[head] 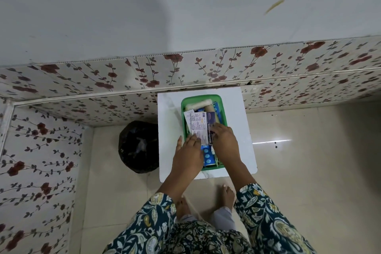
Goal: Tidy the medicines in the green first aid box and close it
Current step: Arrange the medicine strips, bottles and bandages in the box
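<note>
The green first aid box [220,99] stands open on a small white table [169,121], with no lid in view. Inside lie a cream bandage roll [199,102], blue blister strips [207,155] and other packs. A white and purple medicine carton [201,126] rests on top in the middle. My left hand [188,153] lies over the box's left side with its fingertips on the carton's lower left corner. My right hand [223,140] presses on the carton's right edge. Both hands hold the carton between them.
A black bin with a dark liner [138,146] stands on the floor just left of the table. Floral-patterned wall panels [82,88] run behind and to the left. Beige floor tiles [309,161] spread to the right. My bare feet [226,195] are below the table's front edge.
</note>
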